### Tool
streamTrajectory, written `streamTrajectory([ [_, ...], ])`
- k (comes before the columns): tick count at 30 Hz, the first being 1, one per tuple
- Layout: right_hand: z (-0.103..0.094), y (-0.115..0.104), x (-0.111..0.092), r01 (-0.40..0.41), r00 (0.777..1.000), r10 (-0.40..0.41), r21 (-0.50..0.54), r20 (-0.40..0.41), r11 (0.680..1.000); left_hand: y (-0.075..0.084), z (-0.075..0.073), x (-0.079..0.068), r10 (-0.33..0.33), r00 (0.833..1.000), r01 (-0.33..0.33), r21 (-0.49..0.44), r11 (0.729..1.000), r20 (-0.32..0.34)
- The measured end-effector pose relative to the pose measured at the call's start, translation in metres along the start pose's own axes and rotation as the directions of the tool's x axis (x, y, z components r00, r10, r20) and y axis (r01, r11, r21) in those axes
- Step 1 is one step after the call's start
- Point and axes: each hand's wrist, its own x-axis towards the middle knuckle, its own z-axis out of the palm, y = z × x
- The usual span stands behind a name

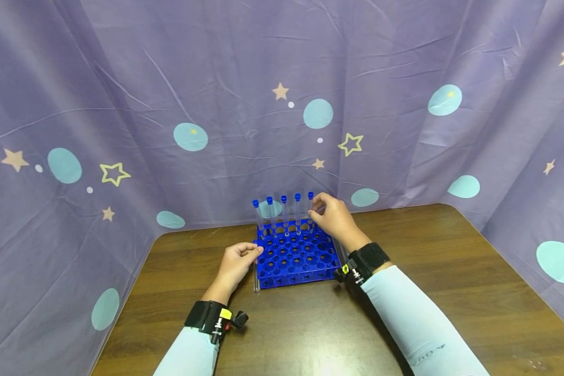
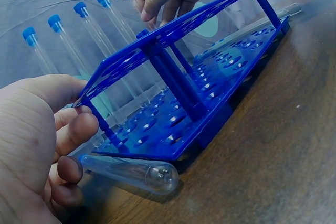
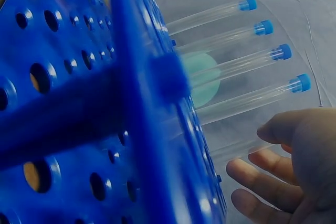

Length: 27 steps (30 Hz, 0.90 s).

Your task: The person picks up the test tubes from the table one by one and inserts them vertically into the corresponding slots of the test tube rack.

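A blue test tube rack (image 1: 298, 256) sits on the table, with several clear blue-capped test tubes (image 1: 284, 211) standing in a row along its far side. At the rack's left edge, my left hand (image 1: 235, 266) grips the top plate between thumb and fingers. My right hand (image 1: 333, 216) is at the far right corner, its thumb and fingers around the rightmost test tube (image 1: 311, 201). In the right wrist view that tube is faint and its cap lies behind the hand (image 3: 294, 166). It appears pinched between thumb and fingertips.
A clear test tube (image 2: 131, 174) lies on the table along the rack's left side, below my left fingers. Another clear tube (image 2: 286, 13) lies along the right side. The wooden table (image 1: 291, 324) meets a purple patterned curtain (image 1: 244, 156) behind the rack.
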Motion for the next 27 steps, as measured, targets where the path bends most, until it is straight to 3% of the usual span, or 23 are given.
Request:
streamTrajectory([
  [27, -0.0048, 0.0061, -0.0081, -0.057, 0.998, 0.057, -0.02, 0.013, 0.998, 0.0012, 0.0013, -0.0007, -0.009, 1.0, 0.009, -0.001, 1.0, -0.011],
])
